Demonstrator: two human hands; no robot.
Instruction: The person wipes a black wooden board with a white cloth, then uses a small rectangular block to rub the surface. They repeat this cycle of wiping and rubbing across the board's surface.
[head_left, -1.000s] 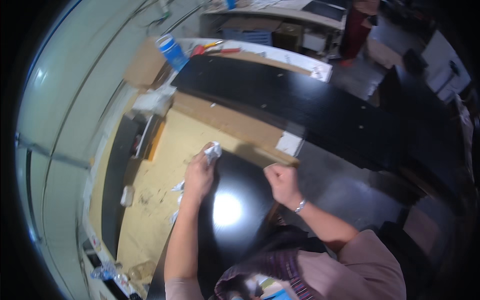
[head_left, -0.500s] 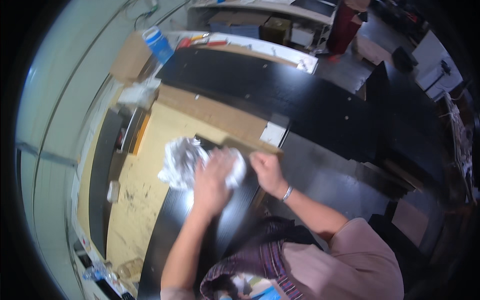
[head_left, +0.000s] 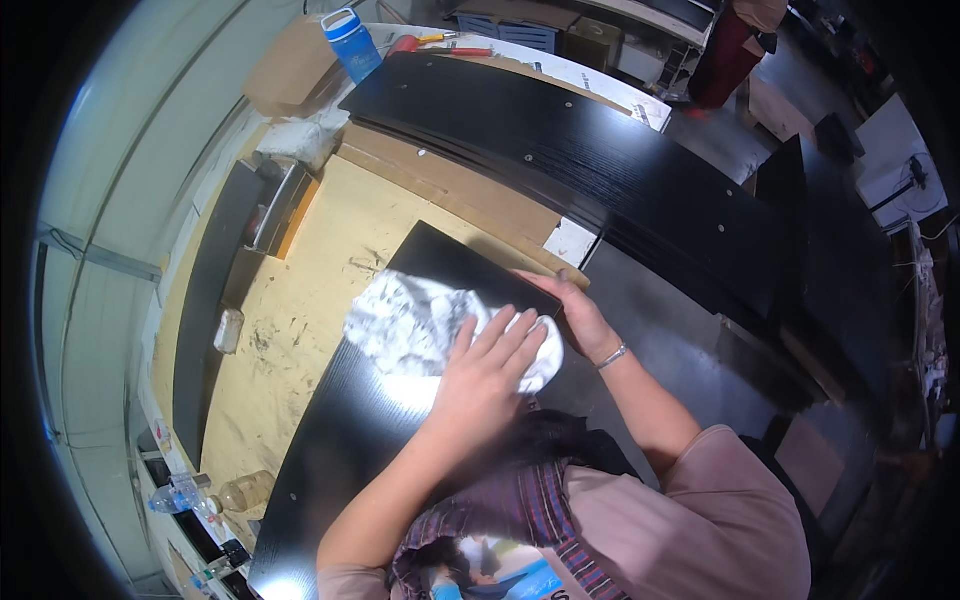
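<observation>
White cloth point(head_left: 415, 325) now nearer the right edge of the black panel point(head_left: 350, 430) than a half second ago, beneath the left hand point(head_left: 492, 360): flat, fingers slightly spread, not clenched round anything. Right hand point(head_left: 588, 320), fist-like before, now opened out at the panel's edge; fingertips partly hidden, so no telling how firmly gripping. Near side of the panel covered by left forearm and striped garment point(head_left: 490, 510). Across the desk point(head_left: 290, 310), long black boards point(head_left: 600, 150); beyond, a blue bottle point(head_left: 352, 48).
</observation>
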